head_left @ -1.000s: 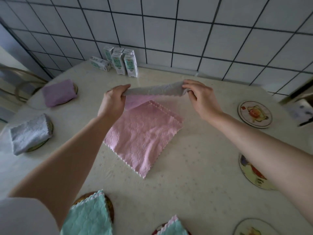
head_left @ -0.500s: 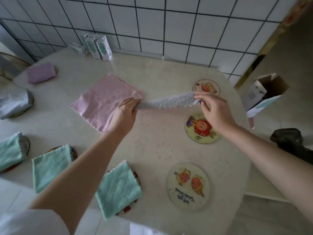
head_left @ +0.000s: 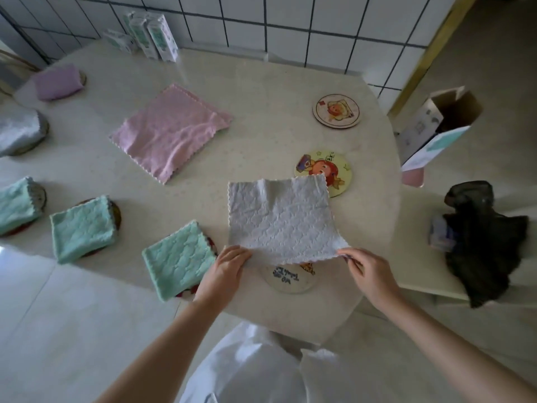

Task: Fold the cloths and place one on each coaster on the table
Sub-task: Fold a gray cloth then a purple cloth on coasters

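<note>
My left hand point(head_left: 225, 269) and right hand point(head_left: 369, 270), held apart, each pinch a near corner of the grey cloth point(head_left: 283, 219), holding that edge raised over the nearest coaster point(head_left: 286, 282), likely to keep it taut and square for folding.

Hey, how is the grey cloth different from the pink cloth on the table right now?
The grey cloth is pinched at its near corners by the left hand and right hand; the pink cloth lies untouched. The grey cloth is near the front edge of the table, overlapping a yellow coaster; the pink cloth lies farther back and left, on bare table. Both are spread out, with wavy edges.
</note>
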Demonstrator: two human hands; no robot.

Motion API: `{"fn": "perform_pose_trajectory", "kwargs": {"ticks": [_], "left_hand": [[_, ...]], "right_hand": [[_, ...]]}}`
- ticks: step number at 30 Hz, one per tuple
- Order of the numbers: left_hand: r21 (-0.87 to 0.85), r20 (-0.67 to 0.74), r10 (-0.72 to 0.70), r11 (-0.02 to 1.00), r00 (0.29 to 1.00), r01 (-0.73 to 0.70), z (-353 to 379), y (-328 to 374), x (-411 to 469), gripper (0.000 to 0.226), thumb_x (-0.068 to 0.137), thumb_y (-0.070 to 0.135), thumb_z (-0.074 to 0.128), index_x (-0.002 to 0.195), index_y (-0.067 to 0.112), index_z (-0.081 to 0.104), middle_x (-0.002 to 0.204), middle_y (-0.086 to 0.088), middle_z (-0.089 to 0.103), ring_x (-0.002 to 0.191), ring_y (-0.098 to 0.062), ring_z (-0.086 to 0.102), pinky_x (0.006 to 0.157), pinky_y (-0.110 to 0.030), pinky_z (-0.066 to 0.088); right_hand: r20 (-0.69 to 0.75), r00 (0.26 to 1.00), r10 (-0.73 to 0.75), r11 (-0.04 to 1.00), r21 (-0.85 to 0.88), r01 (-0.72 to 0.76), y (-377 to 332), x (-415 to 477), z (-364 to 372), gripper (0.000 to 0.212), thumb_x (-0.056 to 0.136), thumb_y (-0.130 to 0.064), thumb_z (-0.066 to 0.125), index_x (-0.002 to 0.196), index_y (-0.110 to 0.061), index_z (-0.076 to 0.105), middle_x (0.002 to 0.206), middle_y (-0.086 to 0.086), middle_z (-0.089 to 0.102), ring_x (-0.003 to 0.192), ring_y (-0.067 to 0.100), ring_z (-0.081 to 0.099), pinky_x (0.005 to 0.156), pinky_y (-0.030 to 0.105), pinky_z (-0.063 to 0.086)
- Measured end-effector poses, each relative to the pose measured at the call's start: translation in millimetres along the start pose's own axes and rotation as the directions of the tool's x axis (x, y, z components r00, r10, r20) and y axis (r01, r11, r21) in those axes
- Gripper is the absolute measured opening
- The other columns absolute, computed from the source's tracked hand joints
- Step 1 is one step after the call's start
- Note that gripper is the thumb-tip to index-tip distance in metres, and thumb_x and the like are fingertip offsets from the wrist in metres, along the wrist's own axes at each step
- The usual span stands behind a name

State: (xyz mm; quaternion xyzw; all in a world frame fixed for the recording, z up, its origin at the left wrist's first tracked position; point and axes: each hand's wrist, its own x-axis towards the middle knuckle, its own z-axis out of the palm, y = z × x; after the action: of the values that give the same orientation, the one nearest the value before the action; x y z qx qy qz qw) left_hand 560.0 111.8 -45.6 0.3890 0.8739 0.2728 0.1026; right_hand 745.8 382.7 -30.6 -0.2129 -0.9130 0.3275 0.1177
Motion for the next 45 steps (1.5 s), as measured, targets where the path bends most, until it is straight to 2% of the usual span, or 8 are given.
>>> {"fn": "perform_pose_trajectory", "kwargs": {"ticks": [7, 14, 17, 19, 23, 27, 38, 45], "left_hand": [[0.064, 0.097, -0.040, 0.997, 0.994, 0.034, -2, -2, -34, 0.027, 0.080, 0.003, 0.067, 0.103, 0.015, 0.072, 0.098, 0.001, 0.072, 0.089, -0.021, 0.066, 0.080, -0.033, 0.054], [-0.130, 0.087, -0.266, 0.953, 0.960, 0.275, -21, -6, -2, 0.004, 0.082, 0.006, 0.069, 0.079, 0.008, 0.071, 0.056, 0.006, 0.059, 0.049, -0.003, 0.051, 0.052, -0.016, 0.039], [-0.207, 0.081, -0.419, 0.880, 0.904, 0.427, -30, -10, 26, 0.006, 0.081, 0.007, 0.068, 0.076, 0.009, 0.070, 0.056, 0.001, 0.056, 0.047, -0.005, 0.046, 0.046, -0.014, 0.033], [-0.259, 0.090, -0.506, 0.820, 0.858, 0.511, -33, -18, 44, 0.008, 0.081, 0.008, 0.067, 0.074, 0.008, 0.070, 0.056, -0.004, 0.058, 0.048, -0.012, 0.046, 0.043, -0.017, 0.031], [-0.413, 0.137, -0.669, 0.632, 0.731, 0.656, -30, -34, 75, 0.015, 0.081, 0.013, 0.070, 0.073, 0.000, 0.067, 0.054, -0.006, 0.054, 0.046, -0.015, 0.043, 0.047, -0.023, 0.033], [-0.471, 0.186, -0.701, 0.551, 0.688, 0.689, -25, -45, 98, 0.014, 0.083, 0.015, 0.069, 0.074, 0.004, 0.069, 0.057, -0.005, 0.053, 0.055, -0.016, 0.041, 0.055, -0.029, 0.035], [-0.437, 0.204, -0.708, 0.552, 0.676, 0.710, -8, -74, 136, 0.022, 0.083, 0.021, 0.069, 0.076, 0.001, 0.066, 0.062, -0.008, 0.054, 0.060, -0.015, 0.042, 0.058, -0.028, 0.037], [-0.386, 0.148, -0.714, 0.595, 0.684, 0.705, -7, -67, 143, 0.010, 0.085, 0.020, 0.067, 0.078, 0.014, 0.070, 0.055, 0.005, 0.055, 0.051, -0.014, 0.045, 0.051, -0.023, 0.036]], "right_hand": [[0.025, 0.997, 0.070, 0.997, -0.020, -0.069, 1, -33, 10, 0.025, 0.076, 0.007, 0.068, 0.094, -0.011, 0.073, 0.086, 0.001, 0.071, 0.075, 0.003, 0.059, 0.075, 0.011, 0.043], [-0.062, 0.974, 0.216, 0.976, -0.015, -0.218, -4, 3, -1, 0.011, 0.072, -0.012, 0.080, 0.075, -0.013, 0.070, 0.064, -0.001, 0.064, 0.061, 0.016, 0.059, 0.059, 0.022, 0.042], [-0.050, 0.936, 0.347, 0.934, 0.113, -0.340, -9, 30, -6, 0.010, 0.077, -0.021, 0.075, 0.075, -0.016, 0.067, 0.064, -0.007, 0.063, 0.060, 0.003, 0.056, 0.056, 0.016, 0.040], [-0.027, 0.910, 0.413, 0.898, 0.179, -0.402, -11, 50, -5, 0.011, 0.081, -0.023, 0.071, 0.074, -0.016, 0.065, 0.065, -0.005, 0.064, 0.061, 0.007, 0.057, 0.056, 0.022, 0.041], [0.020, 0.879, 0.476, 0.855, 0.225, -0.468, -8, 88, 3, 0.020, 0.088, -0.019, 0.061, 0.069, -0.012, 0.059, 0.064, 0.002, 0.061, 0.062, 0.015, 0.053, 0.055, 0.026, 0.039], [0.039, 0.844, 0.535, 0.825, 0.191, -0.531, -1, 122, 15, 0.015, 0.089, -0.015, 0.058, 0.077, -0.008, 0.062, 0.073, 0.005, 0.066, 0.071, 0.022, 0.061, 0.063, 0.030, 0.047], [0.075, 0.809, 0.583, 0.806, 0.066, -0.588, 13, 165, 36, 0.010, 0.089, -0.016, 0.061, 0.091, -0.009, 0.067, 0.084, 0.001, 0.066, 0.079, 0.017, 0.061, 0.069, 0.024, 0.044], [0.061, 0.798, 0.599, 0.798, 0.033, -0.602, 17, 166, 37, 0.010, 0.088, -0.017, 0.062, 0.089, -0.009, 0.067, 0.080, 0.001, 0.066, 0.079, 0.020, 0.062, 0.073, 0.032, 0.052]]}}
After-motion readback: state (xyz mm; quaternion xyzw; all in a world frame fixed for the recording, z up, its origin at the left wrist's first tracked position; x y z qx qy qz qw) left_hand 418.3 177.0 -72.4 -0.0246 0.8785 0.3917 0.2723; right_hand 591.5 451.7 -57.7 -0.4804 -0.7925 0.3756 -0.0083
